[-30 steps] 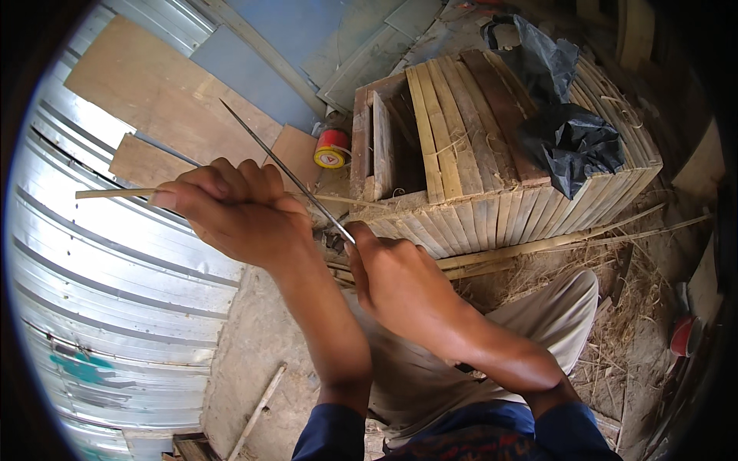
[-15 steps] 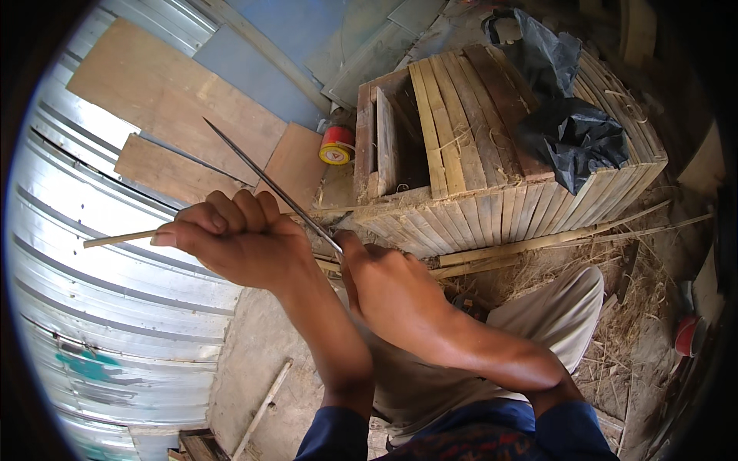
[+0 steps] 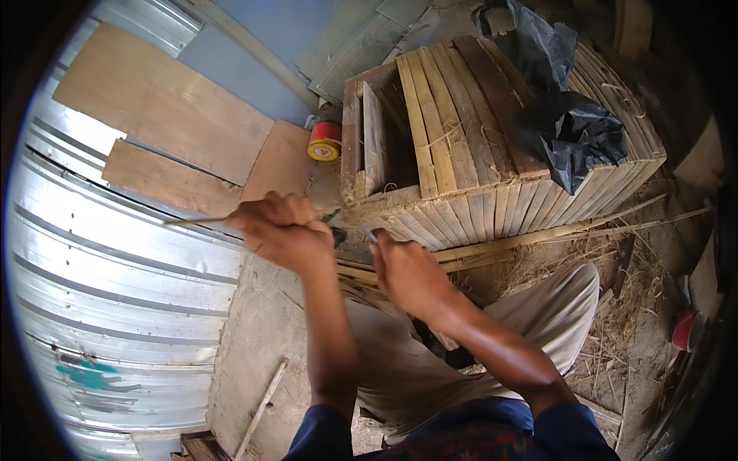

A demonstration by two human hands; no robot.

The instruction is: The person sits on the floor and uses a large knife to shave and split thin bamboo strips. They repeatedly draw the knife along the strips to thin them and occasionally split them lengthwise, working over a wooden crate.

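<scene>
My left hand (image 3: 284, 230) is closed in a fist around a thin bamboo or wood strip (image 3: 196, 221), whose end sticks out to the left past the thumb. To its right, my right hand (image 3: 413, 275) is closed too, gripping a knife (image 3: 373, 237). Only a bit of metal by the thumb shows clearly; the rest of the blade is smeared or lost against the background, and the handle is inside my fingers. The two hands are apart, held out above my lap in front of a slatted wooden crate (image 3: 480, 200).
Black plastic (image 3: 580, 138) lies over the crate. A red and yellow can (image 3: 324, 142) stands left of it. Long strips (image 3: 538, 240) and shavings (image 3: 607, 338) litter the floor. Plywood boards (image 3: 169, 100) lean by a corrugated metal wall (image 3: 123, 269). A stick (image 3: 261, 407) lies lower left.
My left hand has shifted right with the strip. My right hand has moved slightly right and down, apart from the left wrist. The long blade, clear before and pointing up-left, is now hardly visible.
</scene>
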